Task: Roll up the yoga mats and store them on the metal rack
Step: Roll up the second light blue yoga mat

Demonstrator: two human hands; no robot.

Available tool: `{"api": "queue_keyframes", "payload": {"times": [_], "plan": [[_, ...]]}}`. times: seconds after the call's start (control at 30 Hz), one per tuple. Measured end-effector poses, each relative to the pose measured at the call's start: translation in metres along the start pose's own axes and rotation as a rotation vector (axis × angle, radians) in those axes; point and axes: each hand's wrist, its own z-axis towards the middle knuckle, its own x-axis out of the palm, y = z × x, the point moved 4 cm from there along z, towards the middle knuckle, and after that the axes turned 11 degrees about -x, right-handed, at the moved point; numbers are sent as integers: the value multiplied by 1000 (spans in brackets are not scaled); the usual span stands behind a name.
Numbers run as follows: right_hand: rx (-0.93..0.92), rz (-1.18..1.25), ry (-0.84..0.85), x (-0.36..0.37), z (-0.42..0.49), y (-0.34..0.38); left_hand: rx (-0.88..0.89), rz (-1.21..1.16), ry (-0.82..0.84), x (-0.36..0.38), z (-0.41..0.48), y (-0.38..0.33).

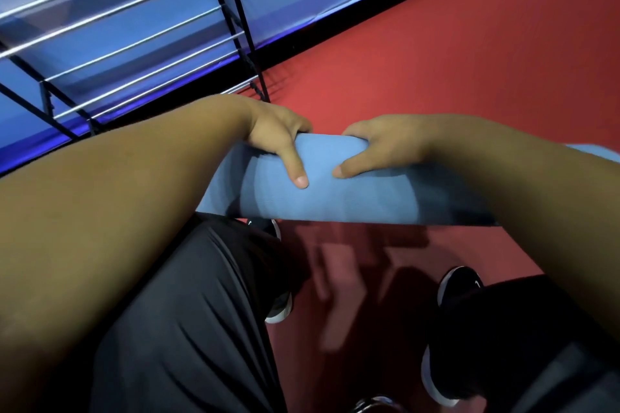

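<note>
A rolled light-blue yoga mat lies across the middle of the view, held off the red floor. My left hand grips its top from the left, thumb pressed down on the near side. My right hand grips it just to the right, thumb pointing toward the left thumb. The mat's right end pokes out past my right forearm; its left end is hidden behind my left arm. The metal rack, with a black frame and silver rods, stands at the upper left, beyond the mat.
The red floor spreads right and ahead. A blue wall with a black baseboard runs diagonally behind the rack. My legs in dark trousers and my black shoes are below the mat.
</note>
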Motion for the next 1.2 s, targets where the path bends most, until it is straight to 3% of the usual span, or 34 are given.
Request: {"api": "queue_keyframes", "payload": {"times": [0.17,0.27,0.37,0.5,0.7,0.9,1.03,1.2], "plan": [[-18,-484,10,15,3,19,-28,-196,128,2,-8,23],[-24,-590,-28,24,3,30,-48,-233,186,5,-13,29],[-46,-586,-85,25,4,34,-74,-257,226,10,-17,30],[-38,-373,-37,21,6,27,-79,-278,245,15,-24,23],[-28,35,21,14,10,1,-14,-181,-33,2,-25,15],[25,325,13,-1,1,-14,52,306,-229,0,-35,-8],[41,384,-5,-10,-6,-19,62,628,-456,7,-42,-28],[47,393,50,-8,-7,-22,141,610,-602,9,-35,-28]]}}
